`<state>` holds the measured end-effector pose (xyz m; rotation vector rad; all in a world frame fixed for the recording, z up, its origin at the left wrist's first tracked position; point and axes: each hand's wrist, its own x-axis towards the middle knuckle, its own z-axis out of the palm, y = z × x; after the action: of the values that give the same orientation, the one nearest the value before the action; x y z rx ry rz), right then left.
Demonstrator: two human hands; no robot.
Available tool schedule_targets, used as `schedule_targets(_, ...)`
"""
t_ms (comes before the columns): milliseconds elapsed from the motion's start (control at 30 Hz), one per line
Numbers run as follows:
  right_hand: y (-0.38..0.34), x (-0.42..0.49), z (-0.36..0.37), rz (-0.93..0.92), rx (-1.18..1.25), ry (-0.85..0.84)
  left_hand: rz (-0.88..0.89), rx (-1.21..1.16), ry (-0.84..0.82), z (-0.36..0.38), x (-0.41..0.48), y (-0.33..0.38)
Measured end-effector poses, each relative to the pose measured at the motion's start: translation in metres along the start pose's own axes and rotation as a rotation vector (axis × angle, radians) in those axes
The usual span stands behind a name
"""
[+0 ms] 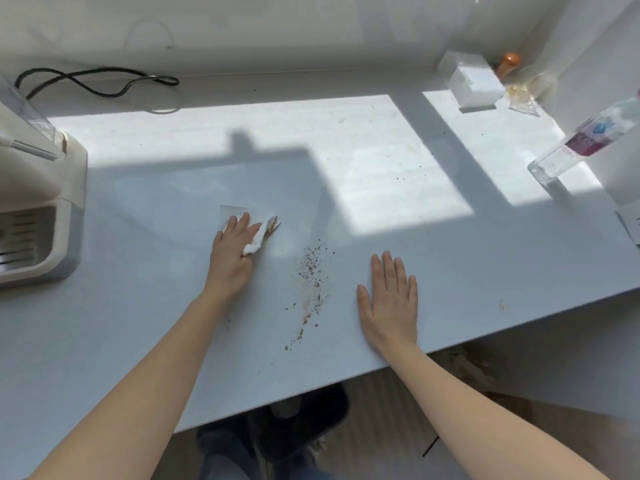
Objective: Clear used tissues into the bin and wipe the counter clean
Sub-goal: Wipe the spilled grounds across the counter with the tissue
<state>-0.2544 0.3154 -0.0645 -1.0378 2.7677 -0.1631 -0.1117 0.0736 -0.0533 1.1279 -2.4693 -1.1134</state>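
Head view shows my left hand point(232, 247) pressing flat-fingered on the tissue point(259, 236) just left of the crumbs point(311, 271), presumably to sweep them, while my right hand point(389, 306) lies open and empty, bracing on the bench point(138, 306).

One head-worn view looks steeply down, close over the counter's point(485, 258) near edge.

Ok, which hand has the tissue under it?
The left hand presses the white tissue onto the counter; the right hand lies flat with nothing under it.
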Motion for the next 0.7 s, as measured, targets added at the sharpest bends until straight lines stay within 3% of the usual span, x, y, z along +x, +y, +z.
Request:
schedule_targets(267, 0.0, 0.0, -0.003, 0.013, 0.004, -0.028, 0.354, 0.213, -0.335, 0.033, 0.041, 0.047)
schedule_targets(400, -0.001, -0.001, -0.003, 0.017, -0.002, -0.024, 0.48, 0.201, -0.479, 0.043, 0.022, 0.051)
schedule_targets(700, -0.001, 0.0, -0.002, 0.019, -0.019, -0.022, 0.526, 0.141, -0.656, 0.034, -0.052, 0.04)
